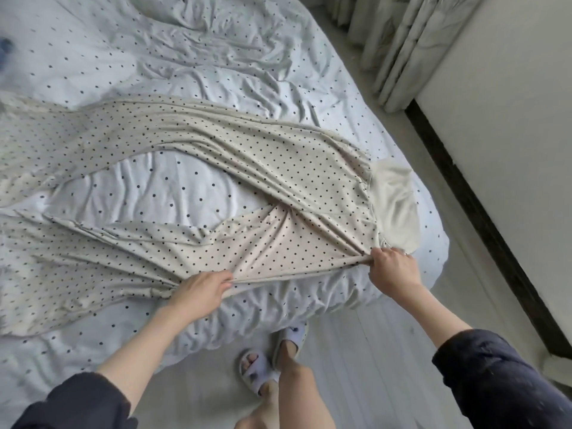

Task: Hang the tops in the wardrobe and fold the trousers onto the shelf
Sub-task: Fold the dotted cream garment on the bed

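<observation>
Beige dotted trousers (216,181) lie spread on the bed (154,51), long axis running left to right: both legs reach toward the bed's left side, plain waistband (394,209) at its right corner. Left hand (201,291), arm reaching in from the bed's near edge, pinches the near leg's lower hem edge between thumb and fingers. Right hand (391,267), knuckles up, grips the same edge just beside the waistband; cloth taut between the hands
</observation>
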Demonstrator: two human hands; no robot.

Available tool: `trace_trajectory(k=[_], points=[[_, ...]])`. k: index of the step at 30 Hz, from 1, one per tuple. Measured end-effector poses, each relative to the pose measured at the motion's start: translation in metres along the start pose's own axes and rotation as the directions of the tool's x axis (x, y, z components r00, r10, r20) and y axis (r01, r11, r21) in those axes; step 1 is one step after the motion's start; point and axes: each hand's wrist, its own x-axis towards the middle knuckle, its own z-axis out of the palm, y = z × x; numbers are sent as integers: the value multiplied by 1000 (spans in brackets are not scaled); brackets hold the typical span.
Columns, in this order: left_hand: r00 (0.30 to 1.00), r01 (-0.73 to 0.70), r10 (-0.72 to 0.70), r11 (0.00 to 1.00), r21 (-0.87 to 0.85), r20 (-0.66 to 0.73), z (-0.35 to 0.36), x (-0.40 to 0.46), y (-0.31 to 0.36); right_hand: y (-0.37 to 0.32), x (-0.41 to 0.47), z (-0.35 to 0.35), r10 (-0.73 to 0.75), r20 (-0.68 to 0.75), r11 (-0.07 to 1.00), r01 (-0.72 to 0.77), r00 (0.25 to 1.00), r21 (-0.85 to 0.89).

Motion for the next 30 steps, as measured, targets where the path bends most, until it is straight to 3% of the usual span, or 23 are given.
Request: trace_trajectory(k=[2, 5, 8, 11, 14, 22, 27, 30], points=[[994, 5, -10, 999, -43, -109, -13, -4, -7, 1, -1, -6, 4, -11, 1000, -4, 1000, 13], [930, -28, -20, 992, -124, -366, -44, 8, -20, 3, 14, -25, 16, -176, 1000, -14, 984, 13], [873, -33, -51, 986, -163, -485, -85, 35, -25, 3, 42, -50, 50, -309, 996, -24, 950, 89], [826, -52, -56, 983, -175, -561, -127, 73, -23, 5, 82, -73, 105, -335, 988, -62, 936, 139], [804, -49, -76, 980, -193, -589, -157, 119, -24, 7, 127, -86, 134, -310, 981, -82, 941, 176], [836, 14, -115, 982, -188, -536, -192, 245, -51, 5, 227, -81, 275, -97, 928, -237, 957, 288], [850, 56, -129, 986, -156, -512, -191, 286, -54, -12, 249, -70, 390, -69, 889, -356, 918, 288], [838, 63, -110, 992, -105, -534, -183, 293, -55, -36, 251, -81, 395, -68, 866, -347, 916, 360]])
